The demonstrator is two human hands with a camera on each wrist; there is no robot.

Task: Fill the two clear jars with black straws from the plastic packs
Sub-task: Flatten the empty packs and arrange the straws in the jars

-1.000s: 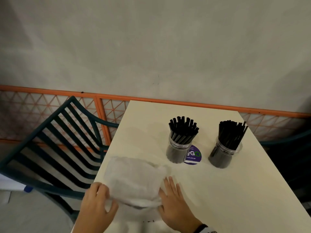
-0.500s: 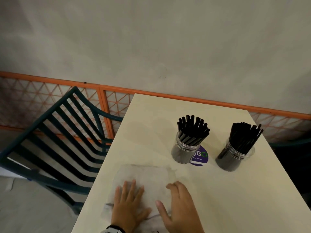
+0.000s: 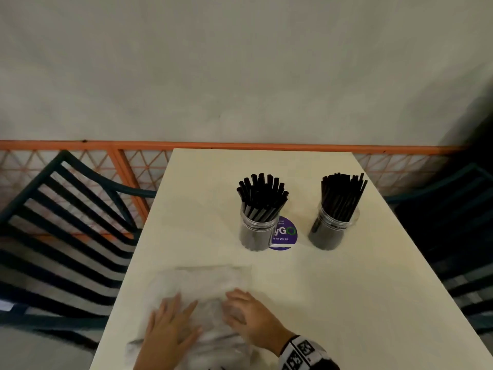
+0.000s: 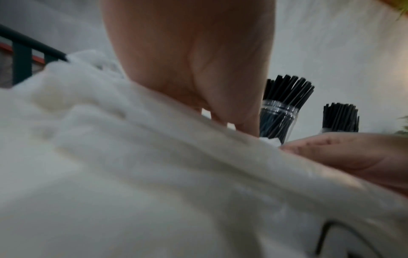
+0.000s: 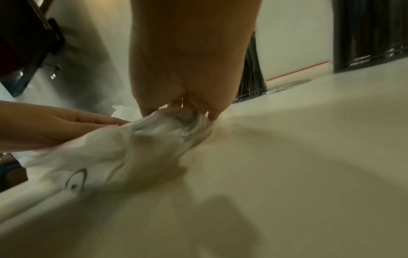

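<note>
step: both jars (image 3: 258, 231) hold black straws (image 3: 262, 197) mid-bench, filling looks done | left hand (image 3: 170, 329) flat, fingers spread on empty plastic pack (image 3: 210, 284) at near-left edge | right hand (image 3: 250, 316) pinches pack | next: gather, clear it

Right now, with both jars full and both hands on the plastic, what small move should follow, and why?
Probably gather the empty plastic pack and lift it away: both jars look full, left hand lies flat, right hand is bunching it.
</note>
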